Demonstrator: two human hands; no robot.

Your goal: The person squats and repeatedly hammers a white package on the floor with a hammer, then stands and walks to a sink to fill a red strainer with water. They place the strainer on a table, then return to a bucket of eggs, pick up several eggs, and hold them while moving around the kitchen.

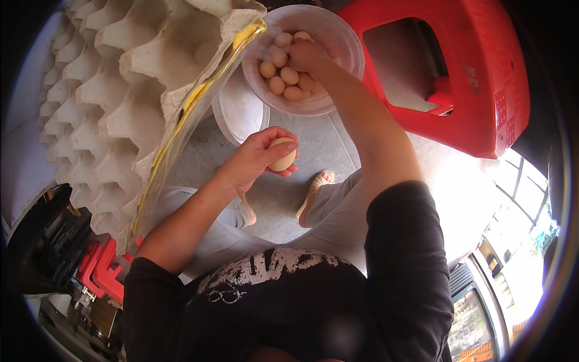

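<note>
My left hand is closed around a light brown egg, thumb across its top, above the floor between my knees. Farther forward, my right hand reaches down into a round whitish plastic bucket. Several brown eggs lie together at the bottom of that bucket. The right fingers are blurred and partly hidden among the eggs, so whether they grip one is unclear. To the left, an egg tray of grey moulded pulp looms large, with its cups facing me.
A yellow-edged clear plastic sheet runs along the tray's side. Behind the left hand stands a second pale container. A red plastic stool is at the right, close to the bucket. My feet rest on grey floor tiles.
</note>
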